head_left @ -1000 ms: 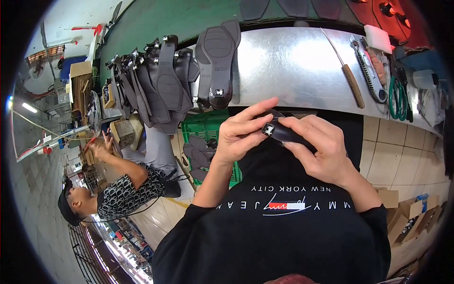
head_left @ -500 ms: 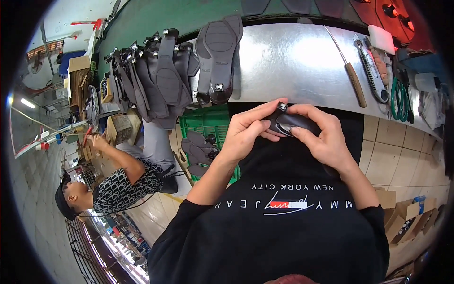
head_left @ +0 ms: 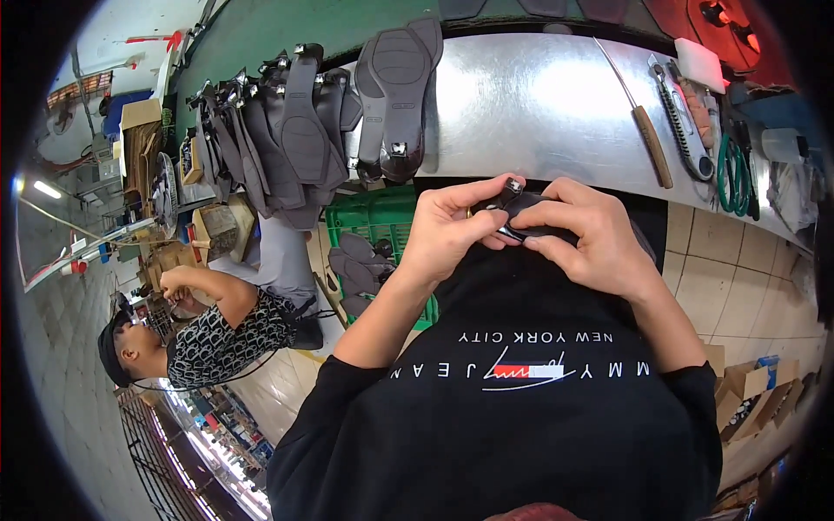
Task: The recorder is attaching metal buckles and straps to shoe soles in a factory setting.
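Note:
Just past the front of my shirt, both my hands hold a dark grey, shoe-part-like piece (head_left: 525, 203) with glossy black edges and a small shiny tip. My left hand (head_left: 441, 233) pinches its left end between thumb and fingers. My right hand (head_left: 593, 233) closes over the other end, fingertips and thumb pressed at the glossy edge. Much of the piece is hidden by my fingers. Beyond my left hand, similar padded, sole-shaped pieces (head_left: 398, 87) with shiny ends lie on the metal worktop (head_left: 530, 113).
A wooden-handled awl (head_left: 650, 143), a utility knife (head_left: 686, 130) and green-handled scissors (head_left: 734, 178) lie at the worktop's right. More dark pieces (head_left: 304, 130) are stacked at the left. Below sits a green crate (head_left: 382, 208) holding several. A person (head_left: 217, 326) works at the left.
My right hand has rolled over the piece, its fingers now curled onto the glossy edge. My left hand keeps its pinch, and the piece has tilted. The person at left has drawn their hands in.

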A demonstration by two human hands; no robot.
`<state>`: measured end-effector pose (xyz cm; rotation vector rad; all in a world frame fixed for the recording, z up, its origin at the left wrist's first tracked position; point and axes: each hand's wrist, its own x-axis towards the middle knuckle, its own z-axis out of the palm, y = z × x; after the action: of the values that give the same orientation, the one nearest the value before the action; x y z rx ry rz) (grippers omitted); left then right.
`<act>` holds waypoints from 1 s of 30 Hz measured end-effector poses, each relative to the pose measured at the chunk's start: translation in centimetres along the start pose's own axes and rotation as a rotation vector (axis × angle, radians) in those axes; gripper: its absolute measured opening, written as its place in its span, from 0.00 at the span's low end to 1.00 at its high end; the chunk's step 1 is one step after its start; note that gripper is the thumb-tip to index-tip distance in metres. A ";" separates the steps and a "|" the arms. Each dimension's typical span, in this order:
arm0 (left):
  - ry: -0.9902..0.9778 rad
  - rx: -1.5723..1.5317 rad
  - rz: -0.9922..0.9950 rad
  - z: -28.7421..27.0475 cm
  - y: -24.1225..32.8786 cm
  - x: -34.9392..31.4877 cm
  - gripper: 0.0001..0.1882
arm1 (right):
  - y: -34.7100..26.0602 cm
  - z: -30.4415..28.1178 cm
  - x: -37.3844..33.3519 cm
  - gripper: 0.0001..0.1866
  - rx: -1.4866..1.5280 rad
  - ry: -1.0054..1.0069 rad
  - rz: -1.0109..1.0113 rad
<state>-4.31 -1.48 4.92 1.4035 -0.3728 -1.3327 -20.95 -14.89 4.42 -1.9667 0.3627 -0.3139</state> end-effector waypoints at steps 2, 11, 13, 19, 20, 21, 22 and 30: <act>0.052 0.006 0.035 0.0 -0.3 0.3 0.21 | 0.0 0.1 0.0 0.14 -0.031 0.007 -0.054; 0.099 0.070 0.202 0.6 -0.6 0.5 0.20 | 0.2 1.4 -0.1 0.15 0.038 0.109 0.029; 0.098 0.078 0.211 0.5 -0.7 0.5 0.19 | 0.4 1.6 -0.2 0.13 0.036 0.140 0.022; 0.056 0.002 0.123 0.0 0.4 0.5 0.18 | 0.2 2.3 -0.2 0.11 -0.073 0.289 -0.159; 0.020 -0.027 0.074 -0.2 0.8 0.4 0.17 | 0.3 2.4 -0.3 0.11 -0.076 0.290 -0.160; 0.017 -0.029 0.077 -0.5 1.1 0.3 0.17 | 0.3 2.4 -0.3 0.11 -0.082 0.306 -0.223; -0.026 -0.061 0.043 -0.7 1.4 0.1 0.17 | 0.3 2.4 -0.3 0.11 -0.080 0.323 -0.290; 0.043 -0.048 -0.032 0.0 0.9 -0.4 0.19 | -0.5 2.9 -0.1 0.13 -0.132 0.452 -0.274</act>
<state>-4.02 -1.48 5.89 1.4009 -0.2895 -1.3266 -19.92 -12.25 3.65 -2.0678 0.4078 -0.9401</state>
